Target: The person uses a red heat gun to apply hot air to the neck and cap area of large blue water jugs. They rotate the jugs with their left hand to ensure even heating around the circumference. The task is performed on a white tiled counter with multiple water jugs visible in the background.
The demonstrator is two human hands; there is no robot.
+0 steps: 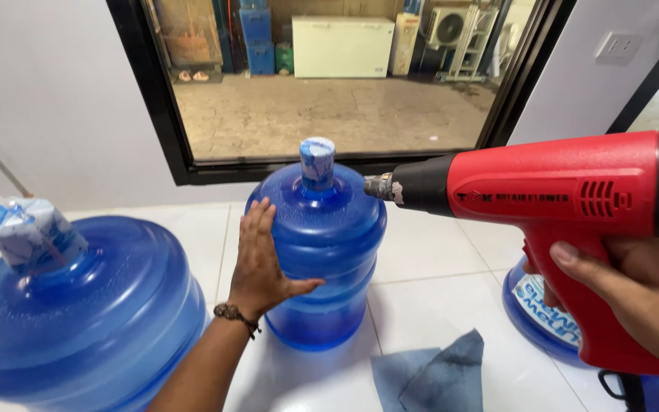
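Observation:
A blue water jug (333, 252) stands upright on the white tiled floor, its neck covered by a blue-and-white plastic seal (317, 162). My left hand (259, 263) lies flat and open against the jug's left side. My right hand (638, 294) grips the handle of a red and black heat gun (558, 206). The gun's metal nozzle (381, 187) points left, close to the jug's neck just below the seal.
A second large blue jug (85, 320) with a wrapped cap (32, 233) stands at near left. Another blue jug (543, 320) sits partly hidden behind the heat gun at right. A grey-blue cloth (432, 374) lies on the tiles. A black-framed window (337, 76) is ahead.

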